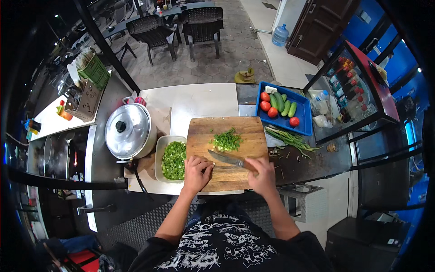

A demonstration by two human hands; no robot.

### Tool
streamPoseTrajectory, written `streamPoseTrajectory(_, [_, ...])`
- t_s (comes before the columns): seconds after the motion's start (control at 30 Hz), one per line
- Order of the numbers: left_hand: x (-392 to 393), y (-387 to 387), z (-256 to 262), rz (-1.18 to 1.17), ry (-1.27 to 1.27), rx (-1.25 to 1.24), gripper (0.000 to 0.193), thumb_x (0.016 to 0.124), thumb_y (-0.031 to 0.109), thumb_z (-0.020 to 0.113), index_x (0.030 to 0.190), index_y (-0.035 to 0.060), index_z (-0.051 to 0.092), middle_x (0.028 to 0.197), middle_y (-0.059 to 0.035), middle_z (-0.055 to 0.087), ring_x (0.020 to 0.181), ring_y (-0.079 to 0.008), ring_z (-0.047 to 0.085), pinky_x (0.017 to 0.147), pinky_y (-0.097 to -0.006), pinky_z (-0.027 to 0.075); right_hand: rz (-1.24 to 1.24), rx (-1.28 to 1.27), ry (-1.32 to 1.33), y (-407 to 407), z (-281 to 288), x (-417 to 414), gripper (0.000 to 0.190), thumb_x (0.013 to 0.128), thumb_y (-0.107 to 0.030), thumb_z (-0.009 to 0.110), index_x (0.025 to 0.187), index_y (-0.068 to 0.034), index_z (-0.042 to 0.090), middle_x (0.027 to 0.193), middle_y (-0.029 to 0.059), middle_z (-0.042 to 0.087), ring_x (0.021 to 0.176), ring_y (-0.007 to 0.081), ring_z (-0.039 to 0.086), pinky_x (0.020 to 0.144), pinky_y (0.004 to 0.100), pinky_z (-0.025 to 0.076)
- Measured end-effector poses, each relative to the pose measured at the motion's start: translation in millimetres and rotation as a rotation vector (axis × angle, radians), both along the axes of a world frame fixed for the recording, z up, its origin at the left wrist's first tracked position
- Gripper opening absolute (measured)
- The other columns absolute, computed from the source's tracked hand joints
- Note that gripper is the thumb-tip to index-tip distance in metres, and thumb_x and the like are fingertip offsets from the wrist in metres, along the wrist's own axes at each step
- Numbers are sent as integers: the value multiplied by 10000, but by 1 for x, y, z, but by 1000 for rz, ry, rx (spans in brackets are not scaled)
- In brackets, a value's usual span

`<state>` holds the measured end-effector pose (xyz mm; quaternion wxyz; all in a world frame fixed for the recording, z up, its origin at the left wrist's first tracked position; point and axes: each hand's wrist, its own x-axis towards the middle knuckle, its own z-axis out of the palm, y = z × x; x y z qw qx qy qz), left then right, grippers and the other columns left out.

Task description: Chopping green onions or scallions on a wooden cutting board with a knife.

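A wooden cutting board point(227, 178) lies before me on the counter. My right hand point(261, 175) grips the handle of a kitchen knife point(224, 158), its blade pointing left across the board. Near the board's left edge rests my left hand point(197, 174), fingers curled. A small white piece point(214, 164) shows at its fingertips; whether the fingers pinch it is unclear. Beyond the blade sits a heap of chopped green herbs or onion tops point(228, 140). A clear plastic container point(159, 163) left of the board holds chopped green onions point(175, 159).
A lidded metal pot point(127, 131) stands at the left, with a black handle point(139, 180) near it. To the right are a blue tray point(302, 102) of tomatoes and cucumbers, whole green onions point(289, 137) and a glass display case point(353, 88) of bottles. Plastic chairs point(202, 25) stand beyond.
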<state>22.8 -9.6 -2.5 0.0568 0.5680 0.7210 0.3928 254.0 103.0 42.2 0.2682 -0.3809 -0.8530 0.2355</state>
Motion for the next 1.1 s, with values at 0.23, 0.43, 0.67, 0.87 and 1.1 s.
streamPoseTrajectory(0.23, [3,6,4,-25,41,24,43,813,124,783,854,112,785,910,1,703,928,-232,592,834,-382,402,113,-460,-190,-72,6,21,522,922,-56,565,1440,-119,567,1044,217,672,926,423,667,831,449,534])
streamPoseTrajectory(0.43, [7,9,0,-32,61,-3,79,811,135,784,887,118,792,921,2,708,926,-224,599,838,-374,405,85,-384,-64,-95,-6,9,515,991,-85,540,1502,-111,483,973,260,654,870,456,662,786,484,535])
streamPoseTrajectory(0.67, [7,10,-2,-40,62,19,79,809,146,786,886,129,794,927,15,713,922,-214,601,825,-371,403,49,-294,-169,-116,-21,-2,610,994,-153,552,1574,-179,364,888,235,630,704,475,653,672,563,560])
streamPoseTrajectory(0.87, [4,9,-2,-61,69,15,70,806,145,786,874,134,796,933,19,719,924,-213,599,829,-371,405,42,-348,-225,-115,-10,-9,597,998,-134,540,1569,-161,369,910,261,625,750,492,646,705,562,550])
streamPoseTrajectory(1.1, [6,11,-2,-55,76,11,64,794,145,791,857,134,795,924,18,721,918,-214,600,837,-376,404,13,-280,-290,-119,-26,-18,605,992,-131,543,1570,-149,366,936,265,629,697,486,648,652,553,563])
